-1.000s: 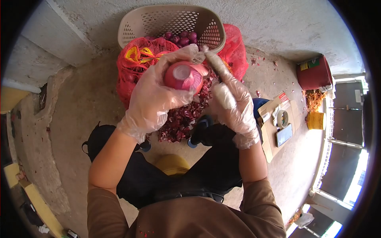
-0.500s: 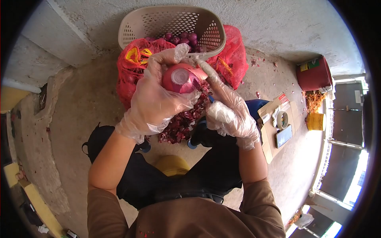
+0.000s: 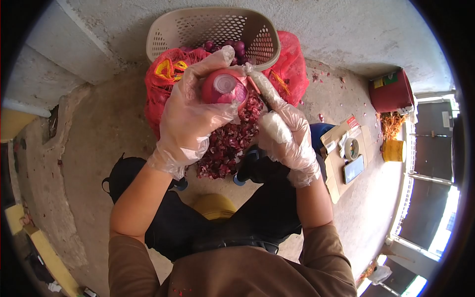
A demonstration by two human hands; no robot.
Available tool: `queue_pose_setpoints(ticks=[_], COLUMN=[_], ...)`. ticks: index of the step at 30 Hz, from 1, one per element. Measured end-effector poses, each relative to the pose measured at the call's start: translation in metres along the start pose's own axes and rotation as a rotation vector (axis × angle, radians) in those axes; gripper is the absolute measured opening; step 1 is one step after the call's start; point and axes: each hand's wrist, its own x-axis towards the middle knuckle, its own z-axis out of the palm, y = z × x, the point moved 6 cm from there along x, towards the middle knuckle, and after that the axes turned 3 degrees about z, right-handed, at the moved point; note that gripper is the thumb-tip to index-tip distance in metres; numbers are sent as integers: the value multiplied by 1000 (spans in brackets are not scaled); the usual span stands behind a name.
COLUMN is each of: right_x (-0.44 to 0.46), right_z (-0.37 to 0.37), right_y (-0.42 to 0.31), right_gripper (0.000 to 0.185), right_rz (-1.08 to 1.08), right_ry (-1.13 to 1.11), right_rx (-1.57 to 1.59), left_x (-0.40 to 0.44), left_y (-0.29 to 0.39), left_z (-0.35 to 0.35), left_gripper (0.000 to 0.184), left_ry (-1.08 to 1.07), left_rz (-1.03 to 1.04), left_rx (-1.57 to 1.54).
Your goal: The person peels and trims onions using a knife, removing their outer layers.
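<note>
My left hand (image 3: 185, 114), in a clear plastic glove, is closed round a peeled-looking red onion (image 3: 213, 88), its pale ringed cut end facing up. My gloved right hand (image 3: 289, 128) is just right of the onion, fingers curled and index finger stretched toward it. A reddish strip of onion skin (image 3: 254, 85) lies along that index finger. The small blue-handled knife in this hand is hidden now by the fingers. Below both hands, a heap of dark red onion skins (image 3: 225, 151) covers the floor between my feet.
A beige perforated basket (image 3: 213, 17) holding several red onions (image 3: 240, 47) stands against the wall. Red mesh bags (image 3: 292, 64) flank it. Right of me lie cardboard (image 3: 336, 185), a tape roll (image 3: 352, 148) and a phone (image 3: 354, 169). Farther right is a red bucket (image 3: 393, 96).
My left hand and the onion have shifted slightly up and left. My right hand has drawn a little away from the onion; the blue handle has gone out of sight and a skin strip shows.
</note>
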Motion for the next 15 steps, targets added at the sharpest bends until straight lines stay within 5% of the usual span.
queue_pose_setpoints(ticks=[6, 9, 15], right_x=[3, 0, 1], right_z=[-7, -8, 4], right_y=[-4, -7, -4], right_gripper=[54, 59, 71], right_rz=[-59, -72, -117], right_ry=[96, 68, -87], right_rx=[48, 72, 123], left_x=[-3, -5, -4], left_y=[6, 2, 8], left_z=[6, 3, 6], left_gripper=[68, 53, 54], left_ry=[-91, -10, 20], left_rz=[-126, -127, -175], left_rx=[-186, -263, -341])
